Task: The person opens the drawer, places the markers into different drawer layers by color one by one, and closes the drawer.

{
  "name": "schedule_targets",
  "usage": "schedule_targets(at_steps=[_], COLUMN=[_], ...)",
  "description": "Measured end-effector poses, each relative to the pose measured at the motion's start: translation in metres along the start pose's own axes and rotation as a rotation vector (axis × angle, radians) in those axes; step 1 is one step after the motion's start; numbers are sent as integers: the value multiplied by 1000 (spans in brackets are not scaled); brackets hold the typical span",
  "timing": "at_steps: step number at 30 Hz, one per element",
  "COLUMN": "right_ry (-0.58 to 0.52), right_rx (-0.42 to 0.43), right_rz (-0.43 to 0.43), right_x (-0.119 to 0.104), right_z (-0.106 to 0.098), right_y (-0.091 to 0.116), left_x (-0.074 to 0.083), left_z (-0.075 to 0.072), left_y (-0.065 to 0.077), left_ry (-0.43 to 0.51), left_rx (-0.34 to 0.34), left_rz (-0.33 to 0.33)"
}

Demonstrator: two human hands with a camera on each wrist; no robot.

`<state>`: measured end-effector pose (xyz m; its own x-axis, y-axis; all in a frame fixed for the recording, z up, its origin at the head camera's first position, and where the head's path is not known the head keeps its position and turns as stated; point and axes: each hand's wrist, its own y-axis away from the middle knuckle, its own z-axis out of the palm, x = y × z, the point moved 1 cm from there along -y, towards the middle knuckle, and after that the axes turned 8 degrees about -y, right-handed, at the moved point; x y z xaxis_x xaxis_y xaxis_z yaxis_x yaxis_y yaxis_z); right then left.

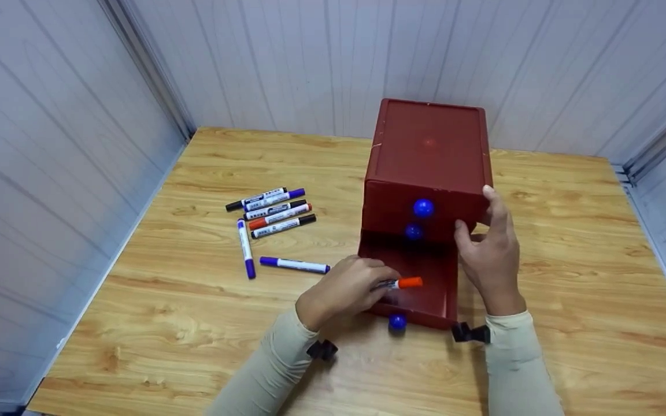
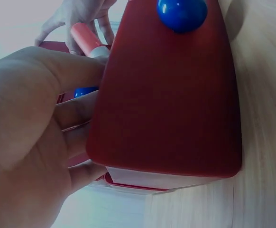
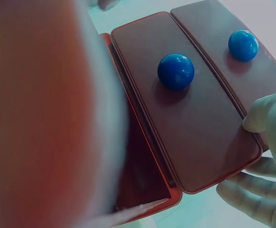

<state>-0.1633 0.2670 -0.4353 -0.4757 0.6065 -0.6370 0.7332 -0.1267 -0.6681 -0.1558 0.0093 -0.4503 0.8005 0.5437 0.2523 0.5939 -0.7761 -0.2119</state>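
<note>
My left hand (image 1: 349, 287) grips an orange-capped marker (image 1: 410, 282) inside the pulled-out bottom drawer (image 1: 428, 321) of a dark red drawer box. In the left wrist view its fingers reach behind the drawer front (image 2: 166, 104), and the orange cap (image 2: 85, 38) points up past the thumb side. The fingers' far part is hidden by that front. My right hand (image 1: 492, 260) rests at the right front edge of the drawer box (image 1: 432, 144), thumb by the upper drawer fronts. In the right wrist view, the thumb (image 3: 257, 116) touches near the seam between two closed drawers with blue knobs (image 3: 176, 71).
Left of the box, several markers lie on the wooden table (image 1: 165, 300): a cluster with black, blue and orange caps (image 1: 278, 214), an upright-lying blue-capped marker (image 1: 246, 248) and a blue-capped marker (image 1: 295, 264) beside the drawer. Panelled walls (image 1: 287, 69) border the table.
</note>
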Motion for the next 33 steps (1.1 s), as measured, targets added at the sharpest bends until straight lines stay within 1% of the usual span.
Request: schedule_targets(at_steps=[3, 8, 15, 17, 20, 22, 28, 33], right_ry=[-2, -10, -8, -14, -14, -13, 1, 4], right_rx=[0, 1, 5, 9, 10, 9, 7, 9], right_rz=[0, 5, 2, 2, -1, -2, -2, -5], right_x=[0, -1, -1, -1, -2, -2, -1, 1], right_z=[0, 1, 0, 0, 0, 0, 0, 0], right_y=[0, 0, -1, 0, 0, -1, 0, 0], left_x=[-1, -2, 0, 1, 0, 0, -1, -1], left_z=[2, 6, 10, 11, 13, 14, 16, 16], left_y=[-1, -3, -4, -5, -6, -7, -7, -6], left_ry=[3, -10, -66, -66, -56, -61, -107, -88], left_rx=[-9, -1, 65, 60, 33, 34, 86, 94], left_rz=[-5, -16, 19, 21, 15, 20, 57, 48])
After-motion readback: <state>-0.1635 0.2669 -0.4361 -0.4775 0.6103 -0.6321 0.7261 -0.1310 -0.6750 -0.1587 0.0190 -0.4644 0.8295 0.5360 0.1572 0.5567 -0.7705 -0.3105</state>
